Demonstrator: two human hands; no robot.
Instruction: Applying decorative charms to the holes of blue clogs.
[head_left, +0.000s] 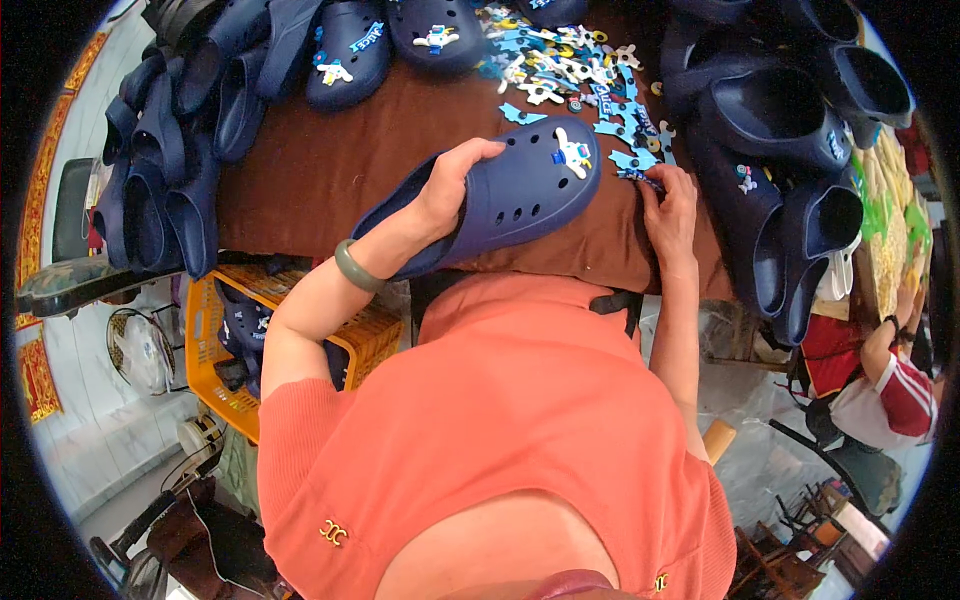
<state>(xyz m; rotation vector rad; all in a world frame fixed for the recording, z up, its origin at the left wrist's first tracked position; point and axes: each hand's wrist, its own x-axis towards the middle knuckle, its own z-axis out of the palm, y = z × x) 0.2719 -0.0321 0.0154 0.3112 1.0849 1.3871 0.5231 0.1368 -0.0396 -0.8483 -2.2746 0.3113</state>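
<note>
A navy blue clog [515, 195] with round holes is tilted in my left hand [447, 190], the thumb on its upper and the fingers hidden inside or behind it. On its toe sits a white cartoon charm [573, 152] with blue and yellow bits; the other holes I can see are bare. My right hand [670, 215] rests at the near edge of the loose charms, fingertips pinched on a small dark blue charm [638, 176]. Beyond the clog spreads a pile of flat rubber charms [560, 68] in white, light blue and yellow.
Brown cloth [290, 200] covers the table. Navy clogs [145, 130] crowd its left side, more clogs [770, 110] stack up at the right, and decorated clogs [350, 55] stand at the back. An orange crate [215, 385] holding clogs is below left. Another person [885, 385] sits at the right.
</note>
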